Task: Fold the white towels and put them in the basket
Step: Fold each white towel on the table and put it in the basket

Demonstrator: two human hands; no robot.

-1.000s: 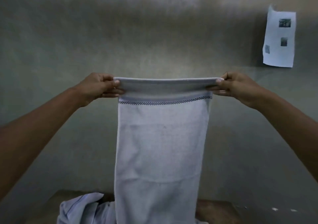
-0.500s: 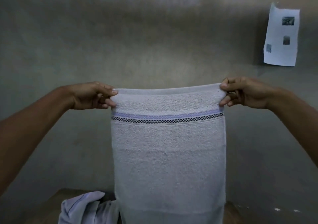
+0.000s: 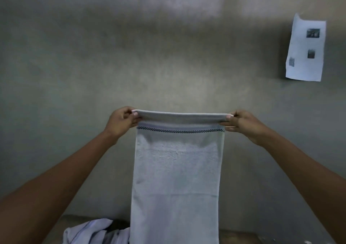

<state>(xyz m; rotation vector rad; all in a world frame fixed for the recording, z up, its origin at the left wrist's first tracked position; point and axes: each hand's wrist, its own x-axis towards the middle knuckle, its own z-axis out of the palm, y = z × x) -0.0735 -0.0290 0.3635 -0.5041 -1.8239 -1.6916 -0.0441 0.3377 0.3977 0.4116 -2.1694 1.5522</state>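
Here, your left hand (image 3: 121, 121) pinches the towel's (image 3: 176, 178) top left corner, your right hand (image 3: 241, 123) pinches the top right, towel hanging taut before the wall (image 3: 168, 56), crumpled cloth (image 3: 89, 231) on the bench (image 3: 56, 230) below left.

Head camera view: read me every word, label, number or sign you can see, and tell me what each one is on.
No text can be read anywhere in this view.
Paper sheet, upper right: three small dark printed patches, too blurred to read; no words show.
Held white towel: only a checkered band, no lettering or label.
Crumpled white cloth, bottom: no lettering visible.
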